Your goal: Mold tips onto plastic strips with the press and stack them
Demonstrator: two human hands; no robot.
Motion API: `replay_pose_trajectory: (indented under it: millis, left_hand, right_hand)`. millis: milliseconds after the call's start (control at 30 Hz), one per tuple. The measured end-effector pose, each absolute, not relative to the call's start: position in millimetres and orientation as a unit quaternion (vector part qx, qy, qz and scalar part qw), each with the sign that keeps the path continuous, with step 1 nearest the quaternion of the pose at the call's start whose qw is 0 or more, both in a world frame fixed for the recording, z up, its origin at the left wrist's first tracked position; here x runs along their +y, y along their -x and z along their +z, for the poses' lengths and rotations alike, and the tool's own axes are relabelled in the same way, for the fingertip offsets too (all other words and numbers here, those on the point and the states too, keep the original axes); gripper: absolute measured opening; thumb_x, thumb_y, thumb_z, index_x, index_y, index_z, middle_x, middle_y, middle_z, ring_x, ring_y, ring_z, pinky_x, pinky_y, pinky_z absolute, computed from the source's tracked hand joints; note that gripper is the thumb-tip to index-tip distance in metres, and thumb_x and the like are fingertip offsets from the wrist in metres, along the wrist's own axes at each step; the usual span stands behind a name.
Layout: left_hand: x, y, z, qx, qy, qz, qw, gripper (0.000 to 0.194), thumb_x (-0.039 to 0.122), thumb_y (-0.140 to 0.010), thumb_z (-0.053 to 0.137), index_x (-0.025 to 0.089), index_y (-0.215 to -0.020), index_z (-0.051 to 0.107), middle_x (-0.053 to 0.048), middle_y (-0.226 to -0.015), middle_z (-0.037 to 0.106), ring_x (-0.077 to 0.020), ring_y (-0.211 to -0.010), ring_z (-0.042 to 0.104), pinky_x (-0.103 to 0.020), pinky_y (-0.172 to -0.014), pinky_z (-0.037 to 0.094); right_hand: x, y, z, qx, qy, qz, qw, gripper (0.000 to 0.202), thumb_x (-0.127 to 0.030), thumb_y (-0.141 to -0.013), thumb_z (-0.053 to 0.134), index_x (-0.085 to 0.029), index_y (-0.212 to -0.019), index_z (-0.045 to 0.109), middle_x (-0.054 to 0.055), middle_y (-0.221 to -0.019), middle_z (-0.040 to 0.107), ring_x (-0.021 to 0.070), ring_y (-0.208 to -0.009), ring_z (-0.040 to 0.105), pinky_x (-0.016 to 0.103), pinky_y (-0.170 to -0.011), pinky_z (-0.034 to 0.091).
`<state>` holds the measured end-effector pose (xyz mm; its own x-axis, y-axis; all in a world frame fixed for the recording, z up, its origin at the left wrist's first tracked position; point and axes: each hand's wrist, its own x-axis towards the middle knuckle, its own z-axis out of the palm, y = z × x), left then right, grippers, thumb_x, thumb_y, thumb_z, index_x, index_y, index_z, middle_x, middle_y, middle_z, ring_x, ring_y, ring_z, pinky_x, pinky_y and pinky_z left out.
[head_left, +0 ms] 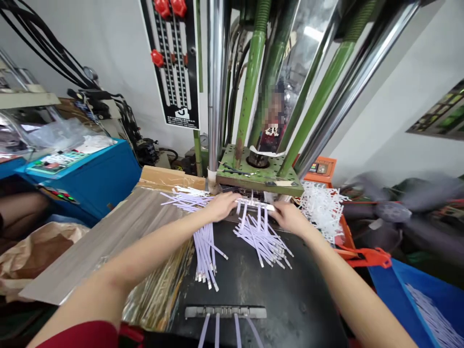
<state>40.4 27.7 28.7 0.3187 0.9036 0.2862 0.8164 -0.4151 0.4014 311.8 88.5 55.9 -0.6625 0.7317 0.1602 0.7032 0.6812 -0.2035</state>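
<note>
A metal bar-shaped mould (256, 204) with several lilac strips hanging from it sits at the mouth of the green press. My left hand (222, 205) has its fingers closed on the bar's left end. At the other end, my right hand (289, 216) grips it too. Below the bar lies a loose pile of lilac strips (263, 244) with pale tips. Another bunch of lilac strips (206, 258) is to its left. A second metal bar (225, 312), with strips running from it toward me, rests near the black table's front.
The press platen (261, 169) stands just above my hands, between steel columns (215, 96). White moulded pieces (321, 208) are heaped at the right, near a blurred fan (391, 212). A blue bin (416, 285) holds more strips. A wood-look board (108, 241) lies left.
</note>
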Motion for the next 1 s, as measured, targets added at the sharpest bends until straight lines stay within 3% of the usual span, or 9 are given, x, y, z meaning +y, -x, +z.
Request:
replay_pose_trajectory:
  millis: [100, 167, 267, 433, 500, 600, 667, 867, 1000]
  left_hand:
    - [-28, -62, 27, 0.484, -0.837, 0.211, 0.147, 0.026, 0.025, -0.098, 0.047, 0.020, -0.117, 0.064, -0.006, -0.106, 0.067, -0.0172, -0.104, 0.062, -0.028, -0.096, 0.049]
    - [-62, -83, 24, 0.457, -0.850, 0.177, 0.193, 0.025, 0.024, -0.097, 0.049, 0.020, -0.114, 0.066, -0.005, -0.105, 0.067, -0.0174, -0.103, 0.063, -0.027, -0.096, 0.048]
    - [-98, -104, 15, 0.465, -0.844, 0.126, 0.237, 0.025, 0.025, -0.095, 0.049, 0.018, -0.111, 0.066, -0.007, -0.101, 0.067, -0.0208, -0.099, 0.064, -0.031, -0.093, 0.049]
    - [-124, -98, 2, 0.504, -0.822, 0.094, 0.248, 0.028, 0.025, -0.096, 0.045, 0.021, -0.116, 0.064, -0.006, -0.102, 0.067, -0.0210, -0.100, 0.063, -0.031, -0.090, 0.049]
    - [-127, -95, 2, 0.507, -0.829, 0.075, 0.224, 0.027, 0.025, -0.096, 0.044, 0.021, -0.114, 0.064, -0.006, -0.099, 0.067, -0.0214, -0.100, 0.063, -0.031, -0.089, 0.049]
    - [-131, -99, 10, 0.515, -0.836, 0.064, 0.180, 0.028, 0.025, -0.095, 0.046, 0.020, -0.118, 0.061, -0.007, -0.105, 0.068, -0.0233, -0.103, 0.063, -0.035, -0.092, 0.049]
    - [-133, -103, 16, 0.531, -0.829, 0.071, 0.161, 0.026, 0.026, -0.094, 0.051, 0.020, -0.117, 0.059, -0.008, -0.110, 0.068, -0.0243, -0.104, 0.063, -0.036, -0.093, 0.049]
    - [-128, -111, 13, 0.528, -0.831, 0.107, 0.141, 0.013, 0.025, -0.093, 0.053, 0.020, -0.103, 0.058, -0.006, -0.100, 0.068, -0.0224, -0.096, 0.065, -0.034, -0.086, 0.051]
    - [-120, -113, 9, 0.496, -0.851, 0.104, 0.137, 0.016, 0.023, -0.094, 0.051, 0.020, -0.107, 0.060, -0.007, -0.109, 0.065, -0.0221, -0.102, 0.063, -0.034, -0.091, 0.050]
  right_hand:
    - [37, -331, 72, -0.917, 0.272, 0.233, 0.175, 0.036, -0.049, -0.093, 0.060, -0.016, -0.108, 0.067, 0.005, -0.086, 0.069, 0.0188, -0.070, 0.063, 0.027, -0.063, 0.050]
    - [3, -327, 72, -0.907, 0.217, 0.279, 0.227, 0.039, -0.051, -0.096, 0.055, -0.017, -0.112, 0.065, 0.005, -0.087, 0.069, 0.0169, -0.067, 0.062, 0.026, -0.062, 0.049]
    - [-40, -320, 59, -0.919, 0.144, 0.227, 0.289, 0.034, -0.037, -0.104, 0.042, -0.018, -0.090, 0.067, 0.005, -0.080, 0.070, 0.0162, -0.067, 0.064, 0.026, -0.064, 0.049]
    - [-55, -340, 66, -0.744, 0.266, 0.118, 0.602, 0.038, -0.035, -0.105, 0.039, -0.020, -0.078, 0.060, 0.002, -0.069, 0.061, 0.0154, -0.058, 0.058, 0.025, -0.056, 0.045]
    - [-36, -339, 79, -0.758, 0.360, 0.113, 0.533, 0.042, -0.043, -0.105, 0.039, -0.019, -0.079, 0.062, 0.003, -0.067, 0.061, 0.0160, -0.056, 0.056, 0.026, -0.055, 0.043]
    - [-6, -320, 86, -0.858, 0.455, 0.120, 0.208, 0.038, -0.050, -0.099, 0.054, -0.015, -0.089, 0.067, 0.006, -0.075, 0.067, 0.0192, -0.062, 0.061, 0.027, -0.060, 0.044]
    - [-3, -308, 77, -0.859, 0.492, 0.089, 0.106, 0.032, -0.045, -0.093, 0.066, -0.014, -0.098, 0.068, 0.011, -0.088, 0.070, 0.0224, -0.075, 0.065, 0.027, -0.067, 0.046]
    - [-68, -307, 28, -0.933, 0.278, 0.193, 0.122, 0.019, -0.031, -0.089, 0.074, -0.016, -0.099, 0.070, 0.006, -0.089, 0.071, 0.0207, -0.087, 0.065, 0.030, -0.084, 0.047]
    - [-73, -349, 18, -0.867, 0.396, 0.131, 0.272, 0.019, -0.022, -0.097, 0.054, -0.018, -0.086, 0.069, 0.008, -0.088, 0.072, 0.0225, -0.087, 0.065, 0.035, -0.088, 0.047]
